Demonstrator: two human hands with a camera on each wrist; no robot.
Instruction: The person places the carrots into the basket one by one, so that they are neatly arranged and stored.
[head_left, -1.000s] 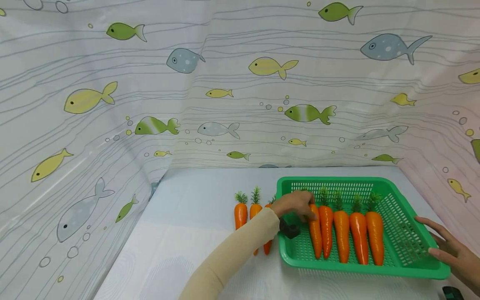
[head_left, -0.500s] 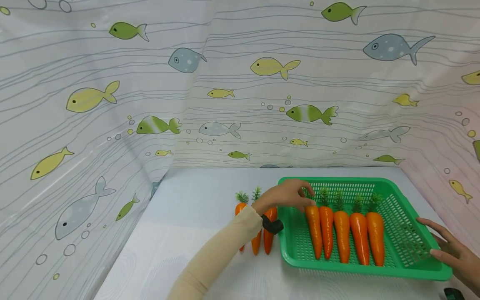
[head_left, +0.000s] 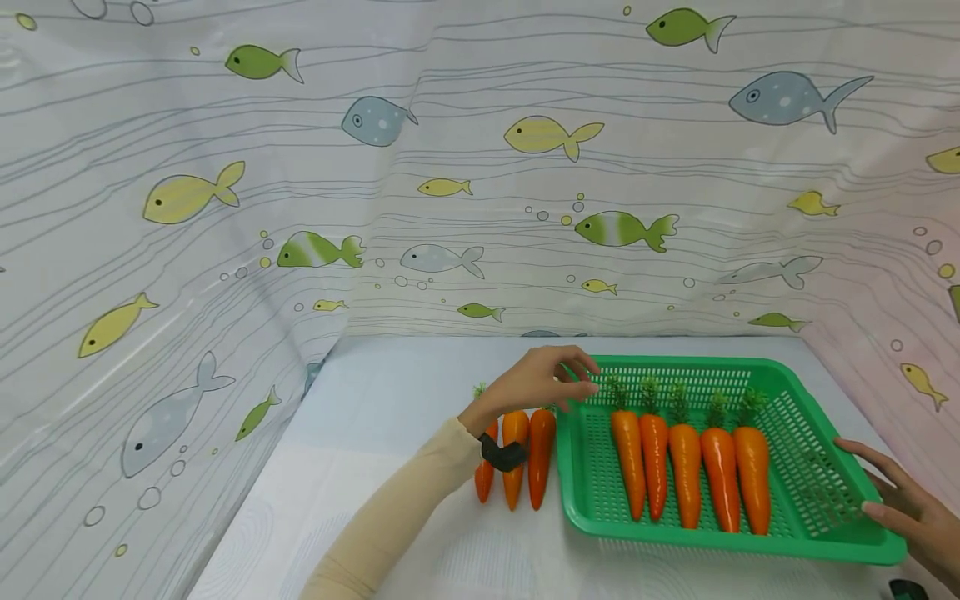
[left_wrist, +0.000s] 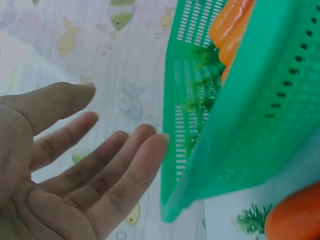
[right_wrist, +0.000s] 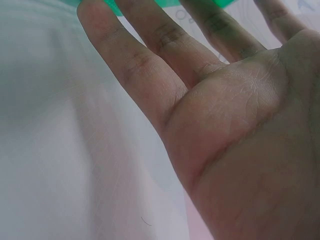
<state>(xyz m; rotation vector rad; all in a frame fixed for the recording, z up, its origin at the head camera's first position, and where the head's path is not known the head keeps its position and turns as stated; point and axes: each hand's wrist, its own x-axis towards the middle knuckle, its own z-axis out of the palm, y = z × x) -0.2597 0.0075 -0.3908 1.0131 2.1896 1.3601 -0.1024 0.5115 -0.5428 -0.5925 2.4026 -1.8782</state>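
Observation:
A green plastic basket [head_left: 821, 492] holds several orange carrots [head_left: 686, 475] with green tops, lying side by side. My left hand [head_left: 536, 382] hovers over its back left corner, holding nothing. In the left wrist view, the loosely spread fingers [left_wrist: 132, 172] of that hand are beside the basket rim [left_wrist: 172, 200]. On the table left of the basket lie three more carrots [head_left: 540, 454], partly hidden behind the left wrist. At the right side of the basket, my right hand [head_left: 903, 504] has its fingers and thumb against the rim; the right wrist view shows those fingers [right_wrist: 145, 70] extended.
A white table [head_left: 360, 400] carries the basket and carrots. Behind it and along both sides hangs a pale curtain [head_left: 450, 221] printed with fish. A black strap [head_left: 502, 454] is on the left wrist.
My left hand has let go of the leftmost carrot in the basket and moved up and left, away from it. The right hand stays at the basket's right rim.

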